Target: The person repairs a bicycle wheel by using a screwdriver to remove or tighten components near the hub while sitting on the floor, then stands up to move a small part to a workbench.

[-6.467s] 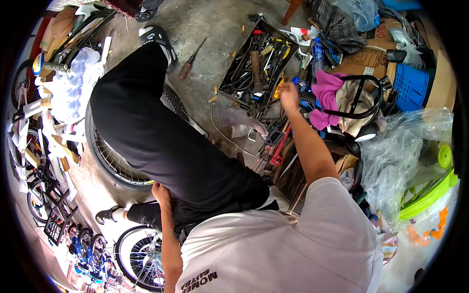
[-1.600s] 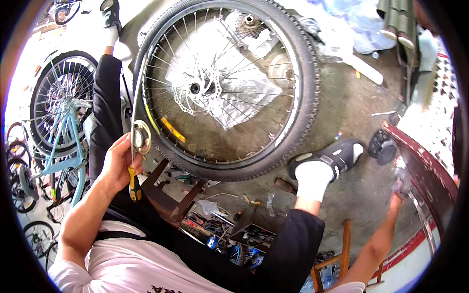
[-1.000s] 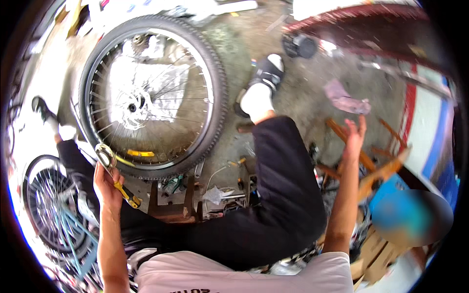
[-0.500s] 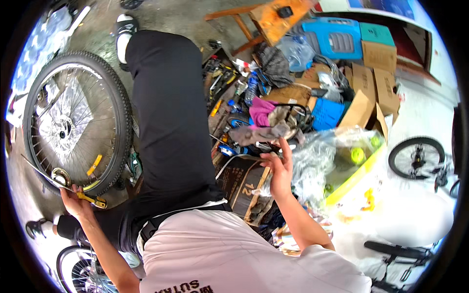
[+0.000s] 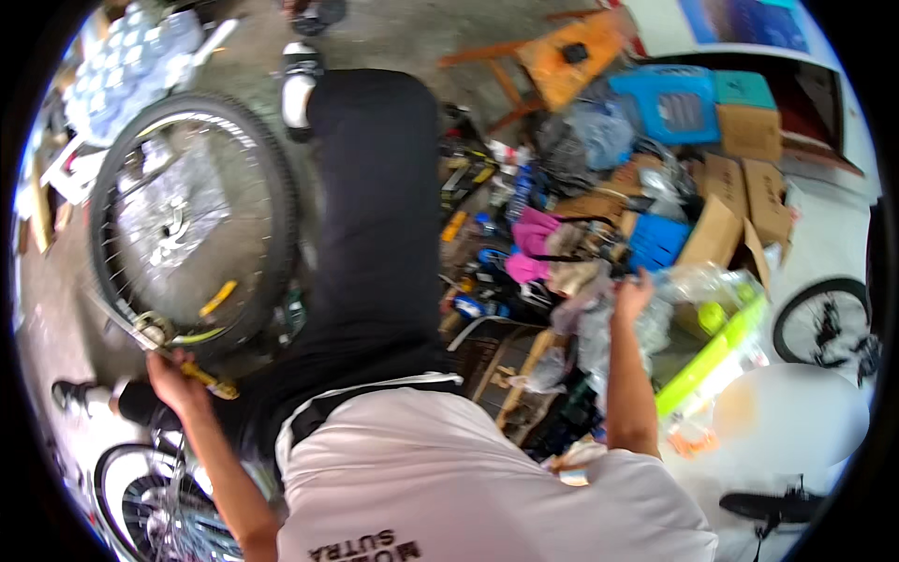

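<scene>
Left hand (image 5: 178,382) grips one yellow-handled tool (image 5: 213,382) beside one bike wheel (image 5: 281,187); can't tell if right hand (image 5: 634,293) grips anything, too blurry. One blue basket (image 5: 655,244) well right of wheel, contents unclear.

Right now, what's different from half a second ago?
The right hand has moved rightward and forward, closer to the blue basket; blur hides whether it holds anything. The left hand still grips the yellow-handled tool beside the wheel.

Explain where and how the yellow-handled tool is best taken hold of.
Probably by the free end of its yellow handle, coming from the person's right: that end sticks out rightward past the left hand, which leaves it uncovered.
</scene>
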Available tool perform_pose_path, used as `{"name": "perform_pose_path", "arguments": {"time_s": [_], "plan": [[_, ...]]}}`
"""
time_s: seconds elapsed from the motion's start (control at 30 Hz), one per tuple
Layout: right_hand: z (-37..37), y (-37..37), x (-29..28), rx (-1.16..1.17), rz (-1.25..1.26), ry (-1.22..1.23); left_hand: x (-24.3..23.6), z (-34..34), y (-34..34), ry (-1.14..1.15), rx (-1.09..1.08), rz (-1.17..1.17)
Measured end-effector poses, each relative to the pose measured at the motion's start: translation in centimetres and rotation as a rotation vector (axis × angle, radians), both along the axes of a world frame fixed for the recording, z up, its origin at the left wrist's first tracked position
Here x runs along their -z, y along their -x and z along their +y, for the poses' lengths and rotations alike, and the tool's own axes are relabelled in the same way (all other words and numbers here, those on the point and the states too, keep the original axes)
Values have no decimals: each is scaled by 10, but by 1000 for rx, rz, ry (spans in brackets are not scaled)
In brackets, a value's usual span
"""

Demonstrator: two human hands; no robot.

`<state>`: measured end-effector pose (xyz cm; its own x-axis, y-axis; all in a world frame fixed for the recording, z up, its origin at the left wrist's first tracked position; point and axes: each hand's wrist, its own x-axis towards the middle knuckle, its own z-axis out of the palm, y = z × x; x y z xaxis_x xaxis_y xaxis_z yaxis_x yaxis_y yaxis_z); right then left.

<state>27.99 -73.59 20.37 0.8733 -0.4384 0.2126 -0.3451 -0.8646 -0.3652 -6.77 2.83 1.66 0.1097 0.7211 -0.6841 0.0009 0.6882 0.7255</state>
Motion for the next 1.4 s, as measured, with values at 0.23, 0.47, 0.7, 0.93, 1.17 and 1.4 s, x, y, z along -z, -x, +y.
{"name": "perform_pose_path", "arguments": {"time_s": [0.23,0.47,0.7,0.93,1.17,1.4], "plan": [[326,-10,-75,-728,-342,-381,-24,-35,-55,166,-189,12],[615,77,23,-1746,768,-830,-82,-43,-62,94,-318,-266],[686,131,121,-1027,1741,-1561,-110,-68,-66,16,-138,-308],[687,154,157,-1004,1539,-1497,-110,-86,-49,246,34,-215],[705,142,180,-666,1513,-1492,-109,-105,-40,104,330,21],[706,143,179,-643,1500,-1437,-95,-87,-41,120,387,38]]}}
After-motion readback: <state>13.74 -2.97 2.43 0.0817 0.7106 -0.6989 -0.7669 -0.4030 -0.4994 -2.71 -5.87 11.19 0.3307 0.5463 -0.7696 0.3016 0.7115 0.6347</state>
